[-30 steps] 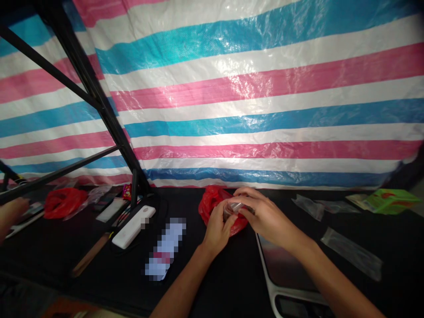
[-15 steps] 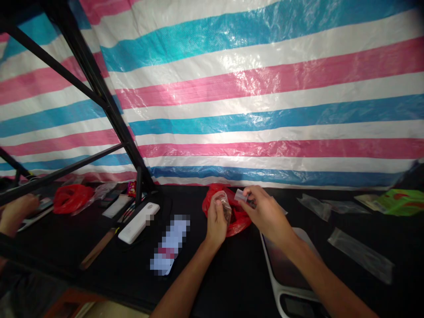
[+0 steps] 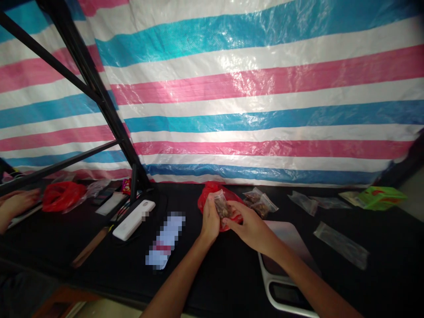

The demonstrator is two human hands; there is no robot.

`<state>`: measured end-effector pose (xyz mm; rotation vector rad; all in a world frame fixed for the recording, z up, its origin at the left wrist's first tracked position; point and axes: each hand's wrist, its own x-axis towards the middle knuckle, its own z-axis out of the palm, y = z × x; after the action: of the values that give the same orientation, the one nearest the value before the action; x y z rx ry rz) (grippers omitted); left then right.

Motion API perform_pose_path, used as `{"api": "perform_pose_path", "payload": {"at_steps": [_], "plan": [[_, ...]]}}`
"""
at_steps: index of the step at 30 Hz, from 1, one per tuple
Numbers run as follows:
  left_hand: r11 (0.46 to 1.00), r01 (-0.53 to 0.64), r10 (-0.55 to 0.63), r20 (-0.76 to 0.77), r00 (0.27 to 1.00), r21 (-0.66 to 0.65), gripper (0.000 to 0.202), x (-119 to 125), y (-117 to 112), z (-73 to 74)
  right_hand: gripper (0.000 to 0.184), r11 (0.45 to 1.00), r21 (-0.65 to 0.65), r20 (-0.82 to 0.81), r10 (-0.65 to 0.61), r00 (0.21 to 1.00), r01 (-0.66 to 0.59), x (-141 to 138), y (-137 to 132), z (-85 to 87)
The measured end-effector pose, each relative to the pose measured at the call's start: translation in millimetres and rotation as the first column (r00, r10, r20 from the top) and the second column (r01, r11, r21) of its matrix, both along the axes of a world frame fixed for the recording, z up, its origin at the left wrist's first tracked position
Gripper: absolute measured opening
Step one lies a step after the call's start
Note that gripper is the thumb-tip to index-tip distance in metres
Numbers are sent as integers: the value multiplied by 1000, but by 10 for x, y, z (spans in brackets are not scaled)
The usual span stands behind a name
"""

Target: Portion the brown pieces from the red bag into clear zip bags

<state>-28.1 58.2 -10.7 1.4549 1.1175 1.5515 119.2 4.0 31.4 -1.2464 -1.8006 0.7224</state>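
My left hand holds a small clear plastic bag with brown lumpy contents upright between thumb and fingers. The fingertips of my right hand press against the lower part of that bag. Behind both hands lies a crumpled red plastic bag, partly hidden by them. Just beyond my right hand sit small clear bags of brown pieces. A white digital scale lies under my right forearm.
Flat clear plastic bags and a green packet lie on the black table at right. At left are a white power bank, a pixelated item, a wooden stick, another red bag, another person's hand, a black metal frame and striped tarp.
My hands have come closer together around the small bag, which now shows brown contents. Small filled bags appear on the table beyond my right hand. The view has shifted slightly.
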Motion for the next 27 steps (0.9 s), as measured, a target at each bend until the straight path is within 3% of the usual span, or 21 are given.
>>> {"api": "perform_pose_path", "payload": {"at_steps": [4, 6, 11, 16, 21, 24, 25, 27], "plan": [[983, 182, -181, -13, 983, 39, 72, 14, -27, 34, 41, 991, 36, 62, -134, 989, 132, 378, -228, 40], [984, 162, -161, -24, 987, 75, 71, 11, -22, 41, 42, 982, 45, 96, -189, 977, 186, 678, -389, 12], [992, 39, -33, -55, 998, 118, 67, -5, 11, 29, 35, 985, 38, 240, -174, 955, 170, 1312, -772, -218], [980, 87, -59, -160, 985, 178, 62, -11, -14, 39, 45, 967, 116, 329, -254, 909, 228, 1390, -873, -325], [964, 155, -95, -265, 960, 216, 54, -75, -40, 113, 32, 893, 240, 145, -421, 895, 381, 1415, -768, -316], [913, 359, -238, -465, 853, 191, 28, -157, -58, 206, 25, 836, 286, 16, -493, 870, 468, 1482, -726, -345], [885, 438, -283, -565, 775, 157, 16, -182, -67, 239, 25, 819, 283, -11, -517, 856, 498, 1500, -722, -353], [845, 529, -311, -732, 607, 80, 26, -216, -92, 295, 26, 786, 262, -49, -568, 821, 560, 1524, -722, -359]]}}
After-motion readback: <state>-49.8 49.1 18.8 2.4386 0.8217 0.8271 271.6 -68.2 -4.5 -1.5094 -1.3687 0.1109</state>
